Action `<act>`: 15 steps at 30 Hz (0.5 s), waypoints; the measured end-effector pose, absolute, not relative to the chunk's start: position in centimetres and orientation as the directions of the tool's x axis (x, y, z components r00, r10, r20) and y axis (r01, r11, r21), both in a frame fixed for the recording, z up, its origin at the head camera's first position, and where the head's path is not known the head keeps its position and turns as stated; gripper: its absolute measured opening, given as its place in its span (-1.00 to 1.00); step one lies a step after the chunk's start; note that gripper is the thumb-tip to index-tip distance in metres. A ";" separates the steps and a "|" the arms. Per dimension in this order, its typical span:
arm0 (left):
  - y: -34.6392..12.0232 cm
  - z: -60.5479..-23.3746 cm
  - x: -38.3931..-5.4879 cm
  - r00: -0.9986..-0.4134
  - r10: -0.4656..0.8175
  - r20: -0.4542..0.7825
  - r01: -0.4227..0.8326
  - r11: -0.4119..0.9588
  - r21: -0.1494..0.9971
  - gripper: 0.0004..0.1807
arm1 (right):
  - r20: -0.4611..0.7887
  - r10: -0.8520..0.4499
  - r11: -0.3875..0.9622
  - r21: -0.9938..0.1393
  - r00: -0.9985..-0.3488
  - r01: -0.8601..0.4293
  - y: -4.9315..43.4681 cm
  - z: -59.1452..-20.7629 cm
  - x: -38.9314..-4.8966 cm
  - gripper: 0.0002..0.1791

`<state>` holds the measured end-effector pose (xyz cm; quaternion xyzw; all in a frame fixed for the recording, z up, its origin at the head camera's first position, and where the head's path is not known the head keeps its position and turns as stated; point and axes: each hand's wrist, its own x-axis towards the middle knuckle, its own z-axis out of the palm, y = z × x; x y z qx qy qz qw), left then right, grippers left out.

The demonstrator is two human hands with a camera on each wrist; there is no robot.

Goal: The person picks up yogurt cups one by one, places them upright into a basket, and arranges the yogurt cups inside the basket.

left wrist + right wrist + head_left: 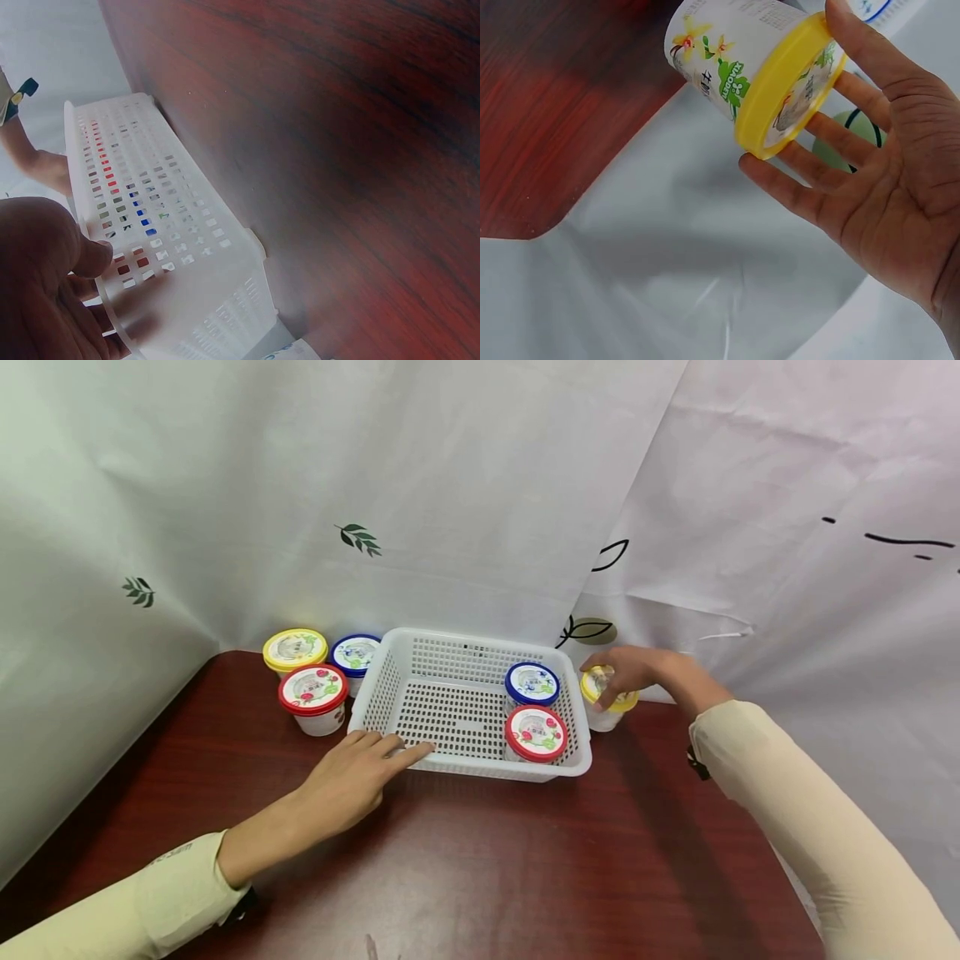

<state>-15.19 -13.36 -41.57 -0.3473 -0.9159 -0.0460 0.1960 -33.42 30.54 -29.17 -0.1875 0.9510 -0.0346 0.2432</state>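
Note:
A white plastic basket point(450, 766) stands on the table; inside, at its right end, are a blue-lidded tub point(532, 683) and a red-lidded tub point(536, 733). My left hand point(348, 781) holds the basket's near left corner; in the left wrist view its thumb point(94, 259) lies outside the rim and the fingers go behind it. Just right of the basket, my right hand point(633, 672) grips a yellow-lidded tub point(603, 717) by its lid. The right wrist view shows thumb and fingertips around the yellow lid point(780, 94), the palm apart from it.
Left of the basket stand another yellow-lidded tub point(296, 650), a red-lidded tub point(313, 693) and a blue-lidded tub point(356, 656), close together. A pale patterned curtain point(480, 510) hangs behind the dark red table point(480, 860), close to the basket's back.

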 end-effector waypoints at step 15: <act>-13.3 -41.4 -15.1 -0.696 0.612 0.375 0.647 0.761 -0.040 -0.24 | -0.451 -0.342 0.940 -0.140 -0.825 -0.312 29.9 -27.1 -32.7 0.00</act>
